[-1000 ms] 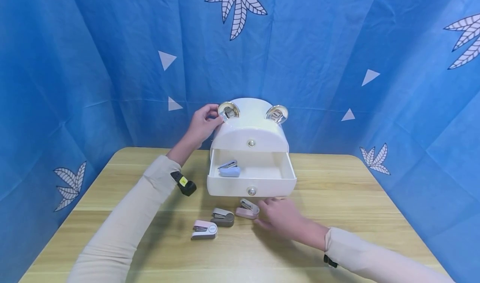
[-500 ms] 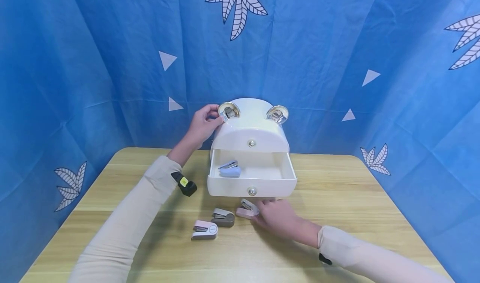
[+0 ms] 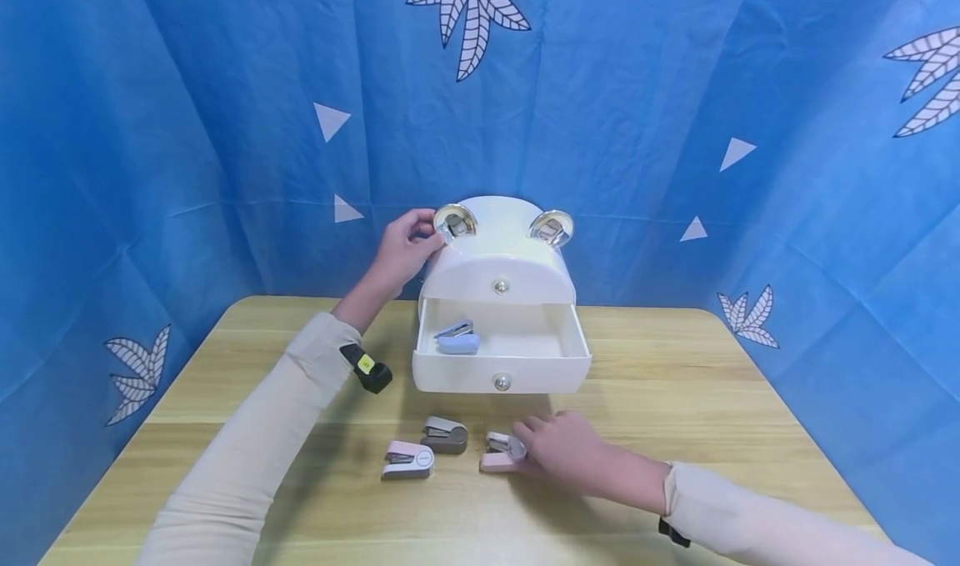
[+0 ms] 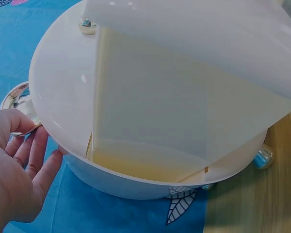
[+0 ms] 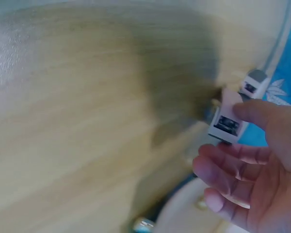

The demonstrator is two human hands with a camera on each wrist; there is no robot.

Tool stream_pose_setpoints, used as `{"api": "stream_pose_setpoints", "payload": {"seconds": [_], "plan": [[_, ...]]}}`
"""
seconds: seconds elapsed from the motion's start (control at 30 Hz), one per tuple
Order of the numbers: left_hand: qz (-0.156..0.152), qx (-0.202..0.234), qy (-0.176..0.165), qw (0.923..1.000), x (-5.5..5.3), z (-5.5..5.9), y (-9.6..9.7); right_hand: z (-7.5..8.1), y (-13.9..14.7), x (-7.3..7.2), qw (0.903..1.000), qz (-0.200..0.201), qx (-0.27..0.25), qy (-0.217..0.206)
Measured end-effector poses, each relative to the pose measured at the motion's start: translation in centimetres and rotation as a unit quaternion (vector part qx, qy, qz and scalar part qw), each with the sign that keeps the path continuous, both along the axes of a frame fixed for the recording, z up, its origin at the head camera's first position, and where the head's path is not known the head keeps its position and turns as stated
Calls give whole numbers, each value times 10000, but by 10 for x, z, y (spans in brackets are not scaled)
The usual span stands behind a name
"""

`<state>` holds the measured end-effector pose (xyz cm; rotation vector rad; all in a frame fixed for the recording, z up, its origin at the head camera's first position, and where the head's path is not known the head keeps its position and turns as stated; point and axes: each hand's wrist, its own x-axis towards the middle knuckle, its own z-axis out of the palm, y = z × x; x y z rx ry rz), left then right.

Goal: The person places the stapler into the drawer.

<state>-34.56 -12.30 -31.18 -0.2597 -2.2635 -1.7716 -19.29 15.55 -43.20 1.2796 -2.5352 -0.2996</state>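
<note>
My right hand (image 3: pixel 562 453) pinches a small pink and white stapler (image 3: pixel 501 453) between thumb and fingers, low over the table in front of the drawer box. In the right wrist view the thumb lies on one side of the stapler (image 5: pixel 228 116) and the fingers on the other. My left hand (image 3: pixel 405 249) holds the shiny gold ear (image 3: pixel 455 222) at the left of the white drawer box (image 3: pixel 502 270). The lower drawer (image 3: pixel 502 374) is pulled out. A blue stapler (image 3: pixel 459 341) lies in its left part.
A grey-brown stapler (image 3: pixel 445 436) and a pink-and-white stapler (image 3: pixel 408 460) lie left of my right hand on the wooden table (image 3: pixel 645 383). A second gold ear (image 3: pixel 552 227) tops the box's right side. Blue patterned cloth (image 3: pixel 615 116) hangs behind.
My right hand has gripped the pink stapler and drawn it back from under the drawer front, toward me and slightly right. My left hand stays at the ear.
</note>
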Motion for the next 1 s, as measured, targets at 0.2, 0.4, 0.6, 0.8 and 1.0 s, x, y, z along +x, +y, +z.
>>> {"api": "stream_pose_setpoints", "payload": {"seconds": [0.2,0.4,0.6,0.8,1.0], "plan": [[20,38,-2,10000,0,0,0,27,8,13,9996,217,188,8],[40,-9,-27,10000,-1,-1,0,58,17,22,9939,765,-345,716],[10,6,-1,10000,-1,-1,0,99,26,22,9882,891,-810,944],[-5,5,46,10000,-1,-1,0,138,34,10,9868,685,-1144,918],[-26,-7,20,10000,-1,-1,-1,156,36,-17,9881,360,-982,1127]]}}
